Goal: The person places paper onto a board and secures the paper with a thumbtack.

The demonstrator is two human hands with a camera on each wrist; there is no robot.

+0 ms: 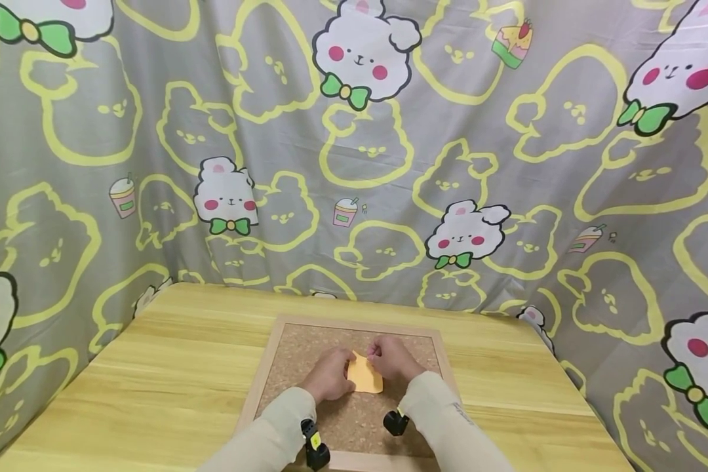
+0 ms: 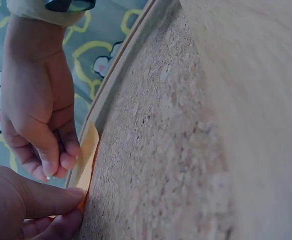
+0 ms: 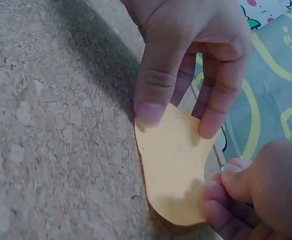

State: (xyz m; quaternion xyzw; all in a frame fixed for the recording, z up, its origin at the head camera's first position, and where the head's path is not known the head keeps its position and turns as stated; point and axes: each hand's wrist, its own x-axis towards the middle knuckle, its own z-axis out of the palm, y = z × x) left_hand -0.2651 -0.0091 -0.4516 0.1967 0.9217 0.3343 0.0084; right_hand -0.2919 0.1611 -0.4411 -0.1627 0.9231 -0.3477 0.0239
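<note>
An orange sticky note [image 1: 366, 379] lies on a cork board [image 1: 354, 423], its far end lifted in the left wrist view. My left hand [image 1: 330, 373] holds it from the left. In the right wrist view, the left thumb [image 3: 151, 114] presses one edge of the note while another finger sits at the far edge. My right hand [image 1: 394, 357] is at the note's upper right corner. Between its thumb and forefinger it pinches a tiny pale, shiny thing [image 3: 223, 169], mostly covered by the fingers; I cannot tell its kind.
A light wooden frame [image 1: 262, 380] borders the cork board. It lies on a yellow wood-grain table [image 1: 171, 367]. Behind and beside the table hangs a grey curtain [image 1: 295, 151] with cartoon prints. Each sleeve carries a black wrist camera [image 1: 396, 423].
</note>
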